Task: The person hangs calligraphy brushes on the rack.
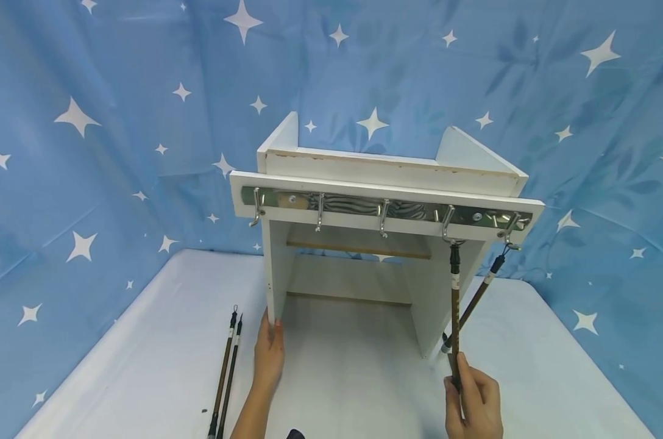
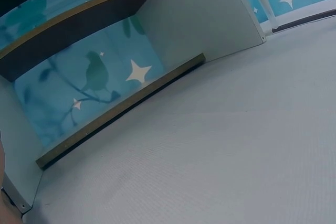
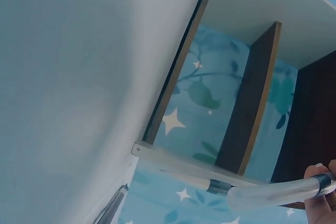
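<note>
A white shelf rack (image 1: 386,183) with a metal hook rail (image 1: 353,207) on its front stands on the white table. My left hand (image 1: 268,356) grips the lower front edge of its left side panel, thumb on the inner face. My right hand (image 1: 474,399) pinches the lower end of a brown calligraphy brush (image 1: 455,305), whose top loop is at the fourth hook. In the right wrist view, its pale tip (image 3: 273,192) sticks out past my fingers. A second calligraphy brush (image 1: 476,296) hangs tilted from the rightmost hook, its lower end near the right panel.
Two more calligraphy brushes (image 1: 225,372) lie side by side on the table (image 1: 145,366), left of my left arm. A small dark bit (image 1: 204,410) lies beside them. Behind the table hangs a blue curtain (image 1: 145,122) with white stars.
</note>
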{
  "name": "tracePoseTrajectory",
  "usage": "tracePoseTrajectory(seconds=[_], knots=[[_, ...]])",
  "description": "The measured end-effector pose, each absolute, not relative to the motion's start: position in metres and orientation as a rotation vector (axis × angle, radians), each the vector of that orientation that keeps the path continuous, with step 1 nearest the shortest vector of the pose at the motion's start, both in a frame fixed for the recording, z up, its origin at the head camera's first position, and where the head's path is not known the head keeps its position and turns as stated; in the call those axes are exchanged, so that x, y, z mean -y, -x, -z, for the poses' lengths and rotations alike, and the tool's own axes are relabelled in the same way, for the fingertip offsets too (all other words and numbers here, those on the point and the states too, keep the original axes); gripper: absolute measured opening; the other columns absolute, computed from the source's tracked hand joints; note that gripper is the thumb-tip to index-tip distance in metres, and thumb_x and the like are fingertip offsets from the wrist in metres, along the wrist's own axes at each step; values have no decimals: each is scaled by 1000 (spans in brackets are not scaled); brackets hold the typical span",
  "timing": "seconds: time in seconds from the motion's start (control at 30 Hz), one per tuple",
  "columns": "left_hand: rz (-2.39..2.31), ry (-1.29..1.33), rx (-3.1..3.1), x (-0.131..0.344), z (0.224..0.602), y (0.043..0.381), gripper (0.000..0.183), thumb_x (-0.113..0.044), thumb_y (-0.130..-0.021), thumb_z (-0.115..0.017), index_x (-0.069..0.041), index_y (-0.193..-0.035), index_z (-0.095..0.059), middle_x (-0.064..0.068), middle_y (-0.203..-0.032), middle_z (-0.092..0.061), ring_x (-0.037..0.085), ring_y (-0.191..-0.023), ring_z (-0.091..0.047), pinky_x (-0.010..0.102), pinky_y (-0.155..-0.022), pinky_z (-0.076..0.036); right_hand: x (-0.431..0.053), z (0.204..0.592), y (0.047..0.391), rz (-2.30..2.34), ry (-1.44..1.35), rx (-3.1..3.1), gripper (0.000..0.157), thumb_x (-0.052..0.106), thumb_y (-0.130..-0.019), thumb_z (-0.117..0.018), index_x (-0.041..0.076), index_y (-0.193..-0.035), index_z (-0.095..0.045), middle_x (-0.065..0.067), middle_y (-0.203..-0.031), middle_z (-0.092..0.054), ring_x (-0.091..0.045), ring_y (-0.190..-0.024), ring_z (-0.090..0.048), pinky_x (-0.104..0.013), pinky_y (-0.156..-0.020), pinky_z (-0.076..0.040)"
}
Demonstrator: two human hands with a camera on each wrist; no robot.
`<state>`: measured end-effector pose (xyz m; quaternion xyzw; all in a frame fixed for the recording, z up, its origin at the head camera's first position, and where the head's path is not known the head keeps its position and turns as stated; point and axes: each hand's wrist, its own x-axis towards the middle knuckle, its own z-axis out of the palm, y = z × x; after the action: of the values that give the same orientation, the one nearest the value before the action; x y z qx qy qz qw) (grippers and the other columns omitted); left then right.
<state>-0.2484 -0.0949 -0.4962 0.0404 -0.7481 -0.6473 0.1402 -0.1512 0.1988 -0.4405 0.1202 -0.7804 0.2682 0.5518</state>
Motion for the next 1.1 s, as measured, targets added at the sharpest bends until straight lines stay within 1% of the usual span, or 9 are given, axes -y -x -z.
tracePoseTrajectory(seconds=[0.2,0.33,0.63,0.8,0.97,1.1], knots=[[1871,-118,2163,95,495,249,55,-33,-100,-32,-16,-148,-13,17,-150,-20,40,-134,-26,59,-104,-27,-196,439,149,-634,-274,1873,52,35,-96,-40,-10,-115,-57,-23,-86,-51,14,-93,-42,4,-75,-37],[1889,-127,2159,95,494,249,55,-34,-100,-32,-17,-148,-13,15,-151,-19,39,-135,-25,59,-104,-27,-194,437,147,-653,-282,1871,52,33,-97,-39,-12,-115,-56,-23,-85,-51,15,-92,-42,4,-74,-37],[1866,-102,2147,94,491,249,55,-33,-100,-33,-14,-147,-13,18,-150,-20,41,-134,-25,60,-103,-27,-193,428,149,-674,-362,1815,49,27,-97,-38,-17,-113,-54,-23,-80,-49,16,-89,-44,2,-64,-36],[1862,-107,2145,93,491,249,55,-32,-99,-34,-13,-147,-13,18,-149,-21,41,-134,-25,59,-103,-28,-195,428,151,-684,-403,1797,49,25,-96,-38,-19,-113,-52,-24,-80,-49,16,-88,-45,1,-62,-36],[1862,-120,2150,93,492,249,55,-31,-99,-34,-13,-147,-14,18,-150,-21,41,-134,-25,59,-103,-28,-197,434,150,-680,-363,1841,50,26,-96,-36,-17,-116,-52,-23,-83,-49,19,-89,-44,1,-62,-38],[1861,-119,2150,94,493,249,55,-30,-100,-34,-12,-147,-14,19,-149,-21,41,-134,-25,60,-102,-28,-197,437,147,-698,-331,1869,43,17,-95,-38,-16,-118,-51,-22,-85,-49,19,-88,-43,-2,-58,-39]])
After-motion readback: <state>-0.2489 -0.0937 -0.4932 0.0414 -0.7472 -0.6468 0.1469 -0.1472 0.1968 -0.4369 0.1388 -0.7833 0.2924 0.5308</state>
